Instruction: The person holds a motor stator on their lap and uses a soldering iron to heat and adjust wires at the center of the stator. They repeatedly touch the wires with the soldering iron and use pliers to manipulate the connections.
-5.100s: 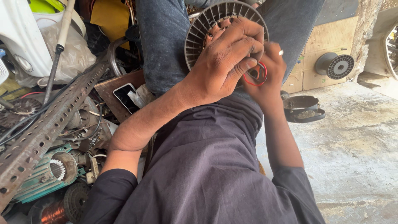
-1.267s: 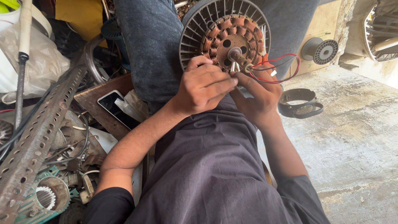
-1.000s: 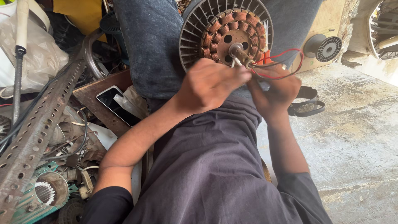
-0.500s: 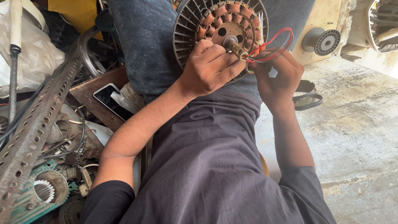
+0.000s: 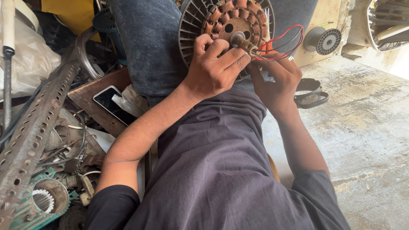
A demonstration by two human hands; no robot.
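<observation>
Left hand (image 5: pixel 213 70) curled over stator (image 5: pixel 221 23)

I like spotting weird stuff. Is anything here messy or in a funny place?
Yes. A phone lies screen-up on a wooden board amid rusty scrap beside the motor that both hands work on.

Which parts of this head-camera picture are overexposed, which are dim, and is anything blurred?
Head view: the top right corner beside the fan guard is blown out white; the scrap pile around the perforated metal bar lies dimmer; the left hand, right hand and copper-wound stator are sharp.
</observation>
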